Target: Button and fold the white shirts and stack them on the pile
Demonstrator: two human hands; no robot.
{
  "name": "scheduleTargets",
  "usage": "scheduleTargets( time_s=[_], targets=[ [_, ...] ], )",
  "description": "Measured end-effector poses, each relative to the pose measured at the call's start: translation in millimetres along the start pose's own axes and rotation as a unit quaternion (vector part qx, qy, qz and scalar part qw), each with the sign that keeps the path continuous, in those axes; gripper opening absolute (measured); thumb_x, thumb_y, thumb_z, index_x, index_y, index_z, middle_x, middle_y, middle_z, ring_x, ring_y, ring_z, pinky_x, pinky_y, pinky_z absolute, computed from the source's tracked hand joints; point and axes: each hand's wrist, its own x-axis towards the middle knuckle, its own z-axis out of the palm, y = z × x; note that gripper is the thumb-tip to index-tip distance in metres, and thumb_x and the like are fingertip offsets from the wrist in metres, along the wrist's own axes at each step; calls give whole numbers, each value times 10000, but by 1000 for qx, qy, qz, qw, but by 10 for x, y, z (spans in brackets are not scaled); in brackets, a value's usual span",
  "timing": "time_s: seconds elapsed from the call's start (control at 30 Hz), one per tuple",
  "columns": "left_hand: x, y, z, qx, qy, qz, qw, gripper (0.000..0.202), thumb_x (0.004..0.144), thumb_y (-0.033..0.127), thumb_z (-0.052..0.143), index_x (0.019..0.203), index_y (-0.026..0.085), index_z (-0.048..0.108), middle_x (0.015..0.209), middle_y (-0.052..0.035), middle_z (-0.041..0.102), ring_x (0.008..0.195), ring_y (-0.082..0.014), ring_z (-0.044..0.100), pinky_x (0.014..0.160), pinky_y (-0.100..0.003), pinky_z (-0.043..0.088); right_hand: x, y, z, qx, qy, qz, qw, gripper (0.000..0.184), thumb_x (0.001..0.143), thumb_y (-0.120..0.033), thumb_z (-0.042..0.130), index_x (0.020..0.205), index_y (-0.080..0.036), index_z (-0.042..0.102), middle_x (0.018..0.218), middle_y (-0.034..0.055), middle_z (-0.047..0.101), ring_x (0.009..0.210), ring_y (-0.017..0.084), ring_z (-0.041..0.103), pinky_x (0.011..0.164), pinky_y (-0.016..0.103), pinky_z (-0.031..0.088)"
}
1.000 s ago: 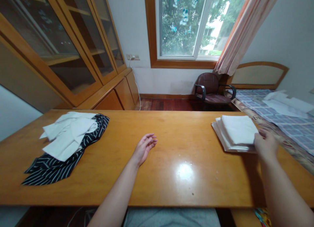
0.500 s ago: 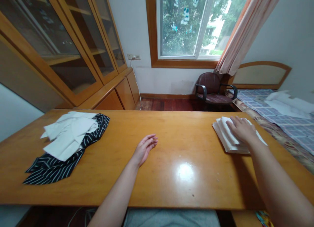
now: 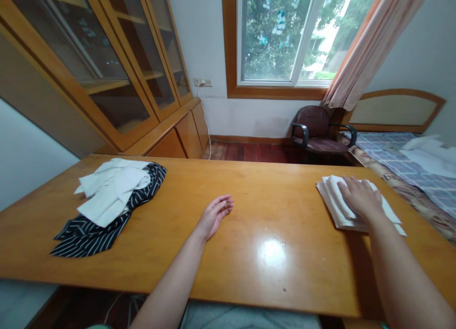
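Observation:
My right hand [image 3: 361,196] lies flat, fingers spread, on top of a stack of folded white cloths [image 3: 344,220] at the right of the table. Nothing is gripped in it. Over the middle of the table, my left hand [image 3: 215,216] rests on its side with loosely curved fingers and holds nothing. Far to its left is a loose heap: white cloth [image 3: 114,186] lies crumpled on a black cloth with white stripes [image 3: 90,236].
The wooden table [image 3: 249,186] spans the view. Behind it are a glass-door cabinet [image 3: 153,110], a maroon armchair [image 3: 313,129] and a window [image 3: 278,44] with a pink curtain [image 3: 366,58]. A bed [image 3: 395,151] stands at the right, white fabric on it.
The view has turned slightly, so the surroundings sit a little further right. My right hand stays on the folded stack, and my left hand keeps its pose.

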Motion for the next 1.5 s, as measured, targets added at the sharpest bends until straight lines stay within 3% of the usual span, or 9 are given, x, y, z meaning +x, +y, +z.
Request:
scheduleTargets(
  time_s=[0.23, 0.5, 0.8, 0.97, 1.07, 1.2, 1.37, 1.5],
  targets=[
    [3, -11, -9, -9, 4, 4, 1000, 319, 751, 261, 804, 1039, 142, 738, 1009, -98, 748, 893, -158, 697, 884, -294, 526, -34, -21, -19, 6, 20, -3, 1000, 655, 1032, -538, 191, 1525, -178, 428, 1573, 189, 404, 1444, 374, 313, 1135, 603, 202],
    [-7, -9, -16, -21, 11, 5, 1000, 311, 745, 245, 806, 1030, 138, 739, 986, -90, 750, 880, -147, 696, 861, -271, 535, -73, 2, -48, 2, 15, -12, 1000, 709, 1025, -548, 152, 1533, -112, 388, 1609, 209, 328, 1472, 372, 265, 1136, 598, 207],
    [-16, 12, -10, -27, 18, 6, 999, 302, 760, 225, 788, 1040, 130, 726, 987, -96, 749, 881, -149, 701, 866, -273, 531, -226, -39, -31, 20, 25, -3, 999, 747, 1022, -547, 137, 1539, -50, 347, 1603, 230, 326, 1501, 353, 241, 1175, 574, 211],
    [-5, 0, -28, -24, 19, 8, 999, 294, 770, 221, 780, 1045, 135, 722, 988, -97, 751, 882, -150, 705, 864, -273, 529, -437, -139, -21, 30, 37, -3, 999, 723, 1014, -539, 189, 1516, -53, 374, 1606, 244, 312, 1487, 370, 289, 1152, 619, 278],
    [4, -7, -33, -23, 19, 9, 1000, 298, 768, 224, 784, 1046, 138, 721, 989, -95, 752, 884, -152, 706, 868, -279, 531, -645, -305, 56, 48, 62, -39, 996, 663, 1009, -516, 243, 1469, -87, 453, 1582, 225, 374, 1475, 364, 332, 1147, 635, 303],
    [4, 1, -22, -23, 24, 6, 999, 297, 756, 231, 794, 1030, 144, 722, 975, -85, 752, 873, -146, 705, 859, -275, 537, -934, -721, 288, 115, 78, -158, 978, 598, 1017, -467, 286, 1466, -120, 474, 1525, 192, 478, 1443, 308, 414, 1188, 587, 293],
    [-8, 21, -16, -20, 22, 9, 1000, 288, 759, 244, 794, 1022, 154, 718, 979, -76, 748, 878, -144, 702, 874, -283, 535, -1117, -1347, 622, 164, 14, -249, 954, 541, 1010, -447, 364, 1438, -161, 530, 1535, 164, 474, 1443, 309, 419, 1193, 572, 306],
    [-18, 24, -19, -21, 25, 11, 999, 299, 744, 255, 809, 1010, 154, 718, 974, -74, 746, 878, -145, 699, 875, -286, 532, -1128, -1648, 767, 164, -16, -281, 946, 546, 1008, -457, 400, 1450, -162, 524, 1561, 140, 445, 1463, 301, 386, 1208, 547, 293]
  ],
)
